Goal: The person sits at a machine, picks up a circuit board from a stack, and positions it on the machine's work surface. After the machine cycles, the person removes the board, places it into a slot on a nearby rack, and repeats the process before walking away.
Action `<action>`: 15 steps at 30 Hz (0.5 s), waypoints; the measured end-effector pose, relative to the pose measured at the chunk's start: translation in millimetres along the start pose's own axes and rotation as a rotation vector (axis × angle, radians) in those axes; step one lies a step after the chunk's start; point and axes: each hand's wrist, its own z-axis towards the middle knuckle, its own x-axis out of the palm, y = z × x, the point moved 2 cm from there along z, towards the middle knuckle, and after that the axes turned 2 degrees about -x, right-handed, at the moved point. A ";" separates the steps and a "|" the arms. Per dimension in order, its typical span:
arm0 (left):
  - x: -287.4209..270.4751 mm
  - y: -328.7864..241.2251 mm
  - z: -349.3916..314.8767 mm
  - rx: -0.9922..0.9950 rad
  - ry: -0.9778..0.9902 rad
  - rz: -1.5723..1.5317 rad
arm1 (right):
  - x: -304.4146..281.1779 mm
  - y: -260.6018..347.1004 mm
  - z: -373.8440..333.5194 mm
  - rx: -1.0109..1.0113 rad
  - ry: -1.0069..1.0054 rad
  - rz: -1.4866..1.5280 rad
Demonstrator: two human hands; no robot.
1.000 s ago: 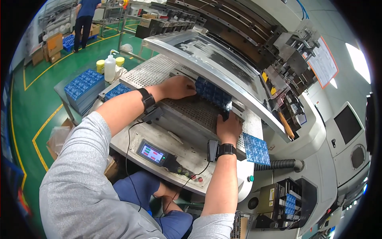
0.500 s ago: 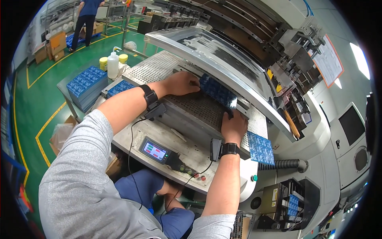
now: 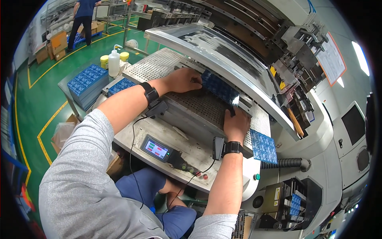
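At mid-frame, a blue patterned panel (image 3: 221,89) lies over the perforated tabletop (image 3: 149,65), near a metal-framed screen (image 3: 207,59). The left hand (image 3: 182,81) is at its left end, fingers curled nearly together; the right hand (image 3: 237,124) is at its right end, thumb out. Whether either grip has hold, I can't tell. Upper left, a white squeeze bottle (image 3: 114,65) stands between yellow jars (image 3: 104,61), their contents unclear.
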 end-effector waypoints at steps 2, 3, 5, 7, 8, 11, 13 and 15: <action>0.3 -3.8 1.8 0.026 -0.010 0.011 | 1.4 -2.2 -1.1 -0.028 -0.058 -0.013; 1.1 -5.2 0.8 0.003 0.009 -0.002 | 1.2 -2.9 -1.9 -0.057 -0.115 -0.025; 0.4 -4.7 1.2 -0.018 0.025 -0.013 | 1.3 -1.1 -2.4 -0.052 -0.113 -0.020; 0.8 -2.9 0.3 -0.011 0.014 -0.019 | 1.4 -0.2 -2.2 -0.047 -0.107 -0.013; 2.0 -1.2 0.0 -0.013 0.013 -0.019 | 1.3 -0.1 -2.2 -0.050 -0.116 -0.014; 1.6 -1.9 1.3 0.020 -0.005 0.021 | -0.9 -0.8 -2.1 -0.050 -0.119 -0.020; 1.3 -3.7 0.7 0.006 0.007 0.014 | -1.0 -0.8 -2.4 -0.048 -0.115 -0.025; -0.5 -4.6 -1.4 0.010 0.008 0.022 | 1.5 0.2 -2.4 -0.039 -0.109 -0.016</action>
